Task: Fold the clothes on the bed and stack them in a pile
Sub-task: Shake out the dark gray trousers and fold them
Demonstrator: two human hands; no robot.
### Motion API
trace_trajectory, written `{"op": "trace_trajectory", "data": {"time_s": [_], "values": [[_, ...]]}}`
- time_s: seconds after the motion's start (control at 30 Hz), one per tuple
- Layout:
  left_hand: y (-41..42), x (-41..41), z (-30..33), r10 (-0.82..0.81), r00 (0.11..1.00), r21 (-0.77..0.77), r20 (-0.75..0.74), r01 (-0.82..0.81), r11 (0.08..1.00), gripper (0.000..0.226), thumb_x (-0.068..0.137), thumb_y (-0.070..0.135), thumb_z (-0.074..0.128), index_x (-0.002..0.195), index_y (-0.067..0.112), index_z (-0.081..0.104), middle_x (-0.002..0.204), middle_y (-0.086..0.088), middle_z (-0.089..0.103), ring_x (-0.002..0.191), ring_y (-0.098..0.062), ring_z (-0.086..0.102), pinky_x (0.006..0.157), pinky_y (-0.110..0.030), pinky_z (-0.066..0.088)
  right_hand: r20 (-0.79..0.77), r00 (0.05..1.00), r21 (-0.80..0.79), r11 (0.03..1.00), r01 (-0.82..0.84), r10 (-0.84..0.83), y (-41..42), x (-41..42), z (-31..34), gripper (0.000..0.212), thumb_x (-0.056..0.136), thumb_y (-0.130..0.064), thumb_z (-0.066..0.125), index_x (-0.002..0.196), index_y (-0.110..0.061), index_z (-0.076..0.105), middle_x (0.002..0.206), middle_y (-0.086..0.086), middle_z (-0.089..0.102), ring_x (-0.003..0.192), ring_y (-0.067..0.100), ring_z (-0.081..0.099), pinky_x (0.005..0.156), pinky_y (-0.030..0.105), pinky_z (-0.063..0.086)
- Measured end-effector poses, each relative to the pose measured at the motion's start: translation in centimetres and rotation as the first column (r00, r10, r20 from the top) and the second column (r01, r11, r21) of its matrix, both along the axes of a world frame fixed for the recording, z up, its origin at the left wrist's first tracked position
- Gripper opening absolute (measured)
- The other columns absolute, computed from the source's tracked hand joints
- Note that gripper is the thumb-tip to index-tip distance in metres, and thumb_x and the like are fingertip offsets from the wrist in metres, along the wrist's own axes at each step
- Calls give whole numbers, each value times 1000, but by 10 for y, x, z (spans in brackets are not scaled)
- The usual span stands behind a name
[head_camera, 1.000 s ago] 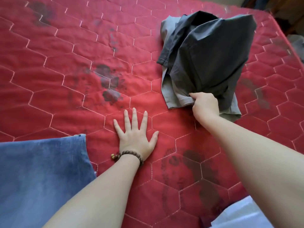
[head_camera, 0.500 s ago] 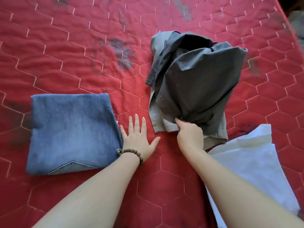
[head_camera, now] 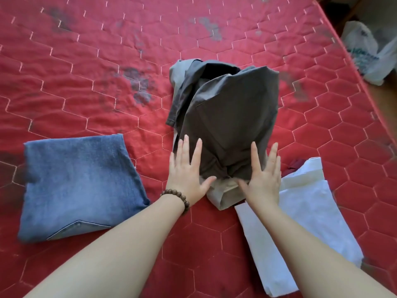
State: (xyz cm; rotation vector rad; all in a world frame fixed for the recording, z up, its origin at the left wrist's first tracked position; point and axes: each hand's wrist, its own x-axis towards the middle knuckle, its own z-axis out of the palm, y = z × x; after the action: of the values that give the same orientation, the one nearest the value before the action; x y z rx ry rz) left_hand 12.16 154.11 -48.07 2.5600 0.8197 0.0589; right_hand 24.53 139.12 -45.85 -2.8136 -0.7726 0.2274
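1. Rumpled dark grey cotton garment (head_camera: 227,123), lighter lining showing, lies mid-bed on the red hexagon-quilted cover (head_camera: 86,82), between the folded blue denim piece (head_camera: 77,186) and the folded white cloth (head_camera: 305,216).
2. Left hand (head_camera: 187,175) and right hand (head_camera: 262,179) rest flat on its near edge, fingers spread, pinching nothing.
3. Fabric looks light, limp, creasing easily; likely best gripped at hem corners or side seams, then smoothed.

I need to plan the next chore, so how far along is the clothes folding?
Done: the blue jeans lie folded at left. In hand: the left hand and right hand press flat on the rumpled grey garment. Left: folding it and the white garment at right, then stacking everything; nothing is piled yet.
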Motion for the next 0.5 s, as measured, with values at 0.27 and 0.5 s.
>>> {"op": "trace_trajectory", "data": {"time_s": [0.27,0.5], "values": [[-19,30,-6,50,999,-149,20,-46,988,114,76,62,66,152,23,-9,160,-7,-15,147,-23,-14,120,-45,7,-149,989,251,967,53,-15,16,38,-19,48,81,-1,54,126,-18,57,118,8,56,108,30,53,78,33,43],[-22,40,37,67,991,-82,117,-57,995,109,74,58,69,153,17,8,161,-7,3,148,-21,0,119,-44,11,96,992,424,898,-119,86,21,41,49,12,86,-7,63,95,-5,71,129,14,51,115,32,47,93,36,41]]}}
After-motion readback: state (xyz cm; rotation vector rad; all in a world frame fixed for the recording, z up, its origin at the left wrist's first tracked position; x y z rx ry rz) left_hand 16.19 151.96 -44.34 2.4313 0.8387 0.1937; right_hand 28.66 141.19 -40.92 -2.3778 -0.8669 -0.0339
